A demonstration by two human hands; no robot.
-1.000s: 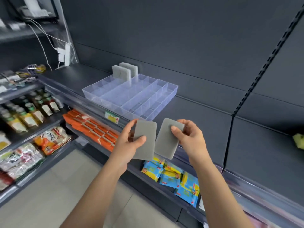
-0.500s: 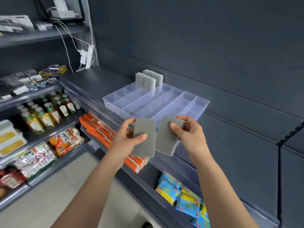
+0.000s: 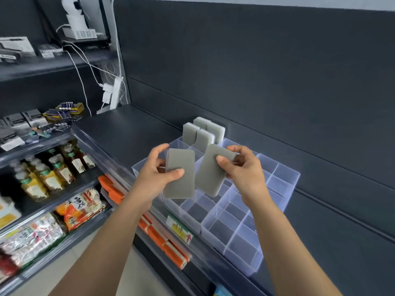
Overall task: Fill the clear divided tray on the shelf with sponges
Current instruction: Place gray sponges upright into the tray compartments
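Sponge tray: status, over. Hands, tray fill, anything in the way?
Left hand grips a sponge, right hand a second sponge, over the tray. Upright sponges at far end; near compartments empty. Nothing blocking.

Seen on my remote feed: the left sponge [image 3: 179, 176] and right sponge [image 3: 210, 169] were plain mid-grey, matching the sponges [image 3: 203, 133] in the clear, blue-tinged tray [image 3: 239, 259]. The shelf [image 3: 132, 129] was matte charcoal, the packets [image 3: 111, 190] below bright orange, the power strip [image 3: 115, 92] white.

A dark grey back panel [image 3: 256, 60] is seen behind the dark shelf [image 3: 128, 129]. Left shelves are stocked with bottles [image 3: 53, 171] and snack packets [image 3: 79, 210]. A white power strip [image 3: 115, 92] is mounted far left; pale floor [image 3: 139, 280] is glimpsed below.
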